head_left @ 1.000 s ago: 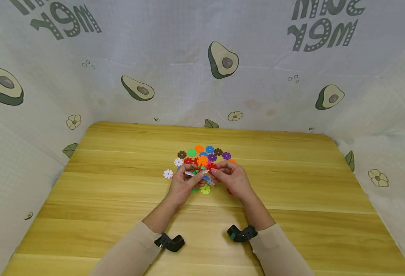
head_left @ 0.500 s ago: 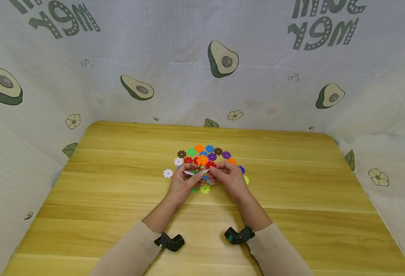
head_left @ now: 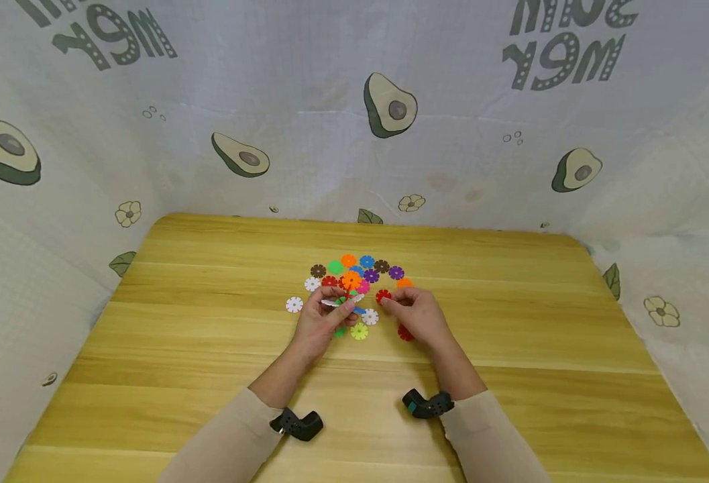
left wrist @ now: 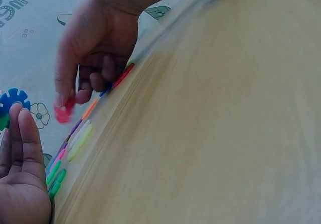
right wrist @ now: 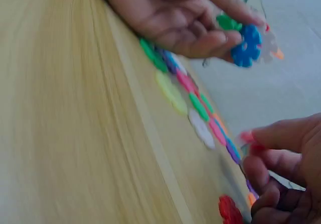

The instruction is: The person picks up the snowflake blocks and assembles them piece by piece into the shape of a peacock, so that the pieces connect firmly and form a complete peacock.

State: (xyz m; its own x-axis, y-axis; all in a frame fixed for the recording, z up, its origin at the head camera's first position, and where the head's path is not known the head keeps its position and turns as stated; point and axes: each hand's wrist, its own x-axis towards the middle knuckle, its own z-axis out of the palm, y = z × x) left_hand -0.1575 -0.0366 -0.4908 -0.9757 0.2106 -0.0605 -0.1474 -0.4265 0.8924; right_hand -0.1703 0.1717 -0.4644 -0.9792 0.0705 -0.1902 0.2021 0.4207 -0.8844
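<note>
My left hand [head_left: 320, 325] holds a joined cluster of notched plastic snowflake discs between thumb and fingers. Orange [head_left: 351, 280], white [head_left: 358, 298] and blue [head_left: 359, 310] discs show in it. In the right wrist view, the cluster's blue disc [right wrist: 246, 46] and green disc [right wrist: 228, 22] stick out by the left fingertips. A single red snowflake disc [head_left: 382, 296] is pinched by the thumb and fingers of my right hand [head_left: 417, 315], just right of the cluster and apart from it. That red disc [left wrist: 63, 112] is blurred in the left wrist view.
Loose snowflake discs of several colours lie spread on the wooden table [head_left: 209, 376] around and behind the hands. A yellow disc [head_left: 359, 331] lies in front, a red one [head_left: 405, 333] beneath the right hand. A printed cloth [head_left: 318, 161] hangs behind the table.
My right hand brought the red disc up against the cluster, then drew it back to the right, still pinched. My left hand stays nearly in place; the cluster's orange disc has shifted slightly left.
</note>
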